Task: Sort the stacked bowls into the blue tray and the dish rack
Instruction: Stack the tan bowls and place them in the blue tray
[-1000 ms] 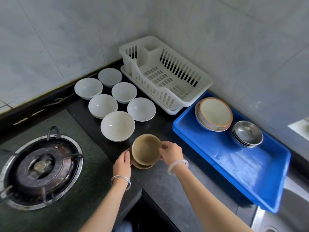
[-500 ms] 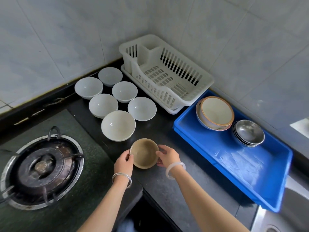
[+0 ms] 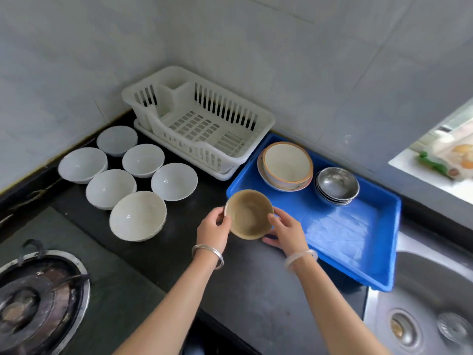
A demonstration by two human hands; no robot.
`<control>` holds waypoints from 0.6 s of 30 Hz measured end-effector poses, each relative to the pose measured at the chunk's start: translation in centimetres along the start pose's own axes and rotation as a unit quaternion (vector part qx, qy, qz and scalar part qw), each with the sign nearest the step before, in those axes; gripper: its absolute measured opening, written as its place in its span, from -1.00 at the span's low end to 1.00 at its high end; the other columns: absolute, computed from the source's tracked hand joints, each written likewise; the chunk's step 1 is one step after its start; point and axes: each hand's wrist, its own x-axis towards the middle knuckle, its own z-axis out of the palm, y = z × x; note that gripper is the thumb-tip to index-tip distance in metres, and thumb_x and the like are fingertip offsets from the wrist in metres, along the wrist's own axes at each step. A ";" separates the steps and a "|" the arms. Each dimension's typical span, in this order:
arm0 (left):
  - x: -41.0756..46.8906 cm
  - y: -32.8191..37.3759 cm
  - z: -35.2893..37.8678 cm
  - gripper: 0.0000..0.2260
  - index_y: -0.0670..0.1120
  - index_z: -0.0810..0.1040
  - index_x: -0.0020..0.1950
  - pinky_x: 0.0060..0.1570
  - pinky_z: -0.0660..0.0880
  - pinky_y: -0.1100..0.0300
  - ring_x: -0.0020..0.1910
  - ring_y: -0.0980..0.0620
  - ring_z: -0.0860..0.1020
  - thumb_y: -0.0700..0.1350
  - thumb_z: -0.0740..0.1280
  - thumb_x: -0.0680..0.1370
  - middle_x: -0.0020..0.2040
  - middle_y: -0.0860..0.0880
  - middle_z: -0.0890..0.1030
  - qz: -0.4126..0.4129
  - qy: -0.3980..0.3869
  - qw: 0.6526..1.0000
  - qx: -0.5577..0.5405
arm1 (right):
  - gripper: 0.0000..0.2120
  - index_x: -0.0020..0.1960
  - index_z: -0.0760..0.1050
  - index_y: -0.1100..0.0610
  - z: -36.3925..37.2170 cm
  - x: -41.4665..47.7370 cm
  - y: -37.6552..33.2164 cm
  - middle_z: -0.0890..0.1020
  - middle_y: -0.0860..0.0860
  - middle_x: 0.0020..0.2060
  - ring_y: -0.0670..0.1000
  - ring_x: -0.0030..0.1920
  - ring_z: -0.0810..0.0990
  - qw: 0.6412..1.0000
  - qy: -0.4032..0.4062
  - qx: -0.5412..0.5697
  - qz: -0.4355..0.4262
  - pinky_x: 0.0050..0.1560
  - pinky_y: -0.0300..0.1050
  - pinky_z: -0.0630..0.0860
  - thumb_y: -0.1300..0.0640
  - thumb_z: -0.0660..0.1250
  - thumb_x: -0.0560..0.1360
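A small brown bowl [image 3: 249, 213] sits between both hands at the centre of the frame, held level with its mouth up. It is right at the near left corner of the blue tray [image 3: 340, 234], partly over the tray's rim and partly over the dark worktop [image 3: 256, 290]. The left hand [image 3: 213, 228] pinches the left side of the rim. The right hand [image 3: 288, 231] has its thumb on the right side and its fingers curled underneath. Gripping on opposite sides like this probably keeps a smooth glazed bowl steady while it is carried. Whether a second bowl nests beneath it cannot be told.

At the upper end of the tray stand a stack of orange-rimmed ceramic bowls [image 3: 286, 165] and, just to its right, a stack of steel bowls [image 3: 337, 184]. The two stacks are grouped by kind, and the tray floor nearer the camera is bare, so the brown bowl looks bound for that space.

The white dish rack [image 3: 202, 119] sits in the corner at upper centre with nothing visible inside. To its left, six white bowls [image 3: 138, 216] are spread singly on the worktop, mouths up, likely waiting for the rack. A gas burner [image 3: 38, 303] is at lower left and a steel sink [image 3: 435, 316] at lower right.
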 end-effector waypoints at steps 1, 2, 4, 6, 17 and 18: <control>0.0 0.7 1.5 -0.83 -0.07 0.59 0.03 0.05 0.58 -0.05 -0.04 -0.09 0.63 -0.16 0.26 0.50 -0.04 -0.09 0.66 0.004 -0.019 1.000 -0.011 | -0.75 0.20 0.51 -0.02 -1.5 0.0 -0.2 0.58 0.01 -0.08 0.04 -0.11 0.63 1.000 0.002 0.018 -0.003 -0.28 -0.18 0.60 0.10 0.24 0.55; 0.0 1.3 3.1 -0.84 -0.06 0.59 0.01 0.03 0.59 -0.02 -0.06 -0.06 0.63 -0.17 0.26 0.51 -0.03 -0.09 0.66 0.005 -0.040 0.999 -0.020 | -0.76 0.17 0.52 -0.07 -3.0 0.0 -0.4 0.57 0.01 -0.06 0.05 -0.08 0.63 0.999 0.005 0.036 -0.005 -0.29 -0.18 0.60 0.11 0.23 0.55; 0.0 2.5 6.3 -0.85 -0.05 0.58 0.03 0.02 0.60 0.01 -0.07 -0.02 0.63 -0.17 0.26 0.52 0.00 -0.08 0.65 0.005 -0.084 0.996 -0.026 | -0.78 0.11 0.50 -0.15 -5.9 0.0 -0.7 0.55 -0.02 -0.05 0.06 -0.06 0.64 0.997 0.025 0.068 -0.007 -0.33 -0.19 0.61 0.11 0.21 0.56; 0.2 3.3 9.7 -0.86 -0.04 0.56 0.03 0.01 0.60 0.02 -0.05 -0.02 0.62 -0.16 0.27 0.52 0.02 -0.07 0.64 0.012 -0.120 0.993 -0.018 | -0.78 0.12 0.47 -0.15 -8.8 0.2 -0.6 0.53 -0.03 -0.05 0.09 -0.10 0.64 0.994 0.052 0.097 -0.008 -0.32 -0.16 0.62 0.13 0.20 0.57; 1.0 2.6 26.9 -0.80 -0.25 0.56 0.08 0.07 0.57 -0.01 -0.12 -0.07 0.55 -0.31 0.25 0.49 -0.08 -0.14 0.59 -0.077 -0.240 0.968 0.014 | -0.75 -0.13 0.50 0.04 -20.5 3.9 3.0 0.51 0.14 -0.04 0.21 -0.09 0.59 0.939 0.252 0.230 0.043 -0.21 -0.12 0.57 0.27 0.11 0.57; 1.1 2.4 28.0 -0.78 -0.28 0.54 0.11 0.04 0.56 -0.01 -0.10 -0.09 0.54 -0.34 0.24 0.49 -0.07 -0.15 0.57 -0.093 -0.246 0.965 0.007 | -0.76 -0.12 0.50 0.08 -21.0 4.5 3.5 0.51 0.14 -0.05 0.21 -0.08 0.58 0.934 0.264 0.237 0.052 -0.15 -0.07 0.57 0.28 0.10 0.57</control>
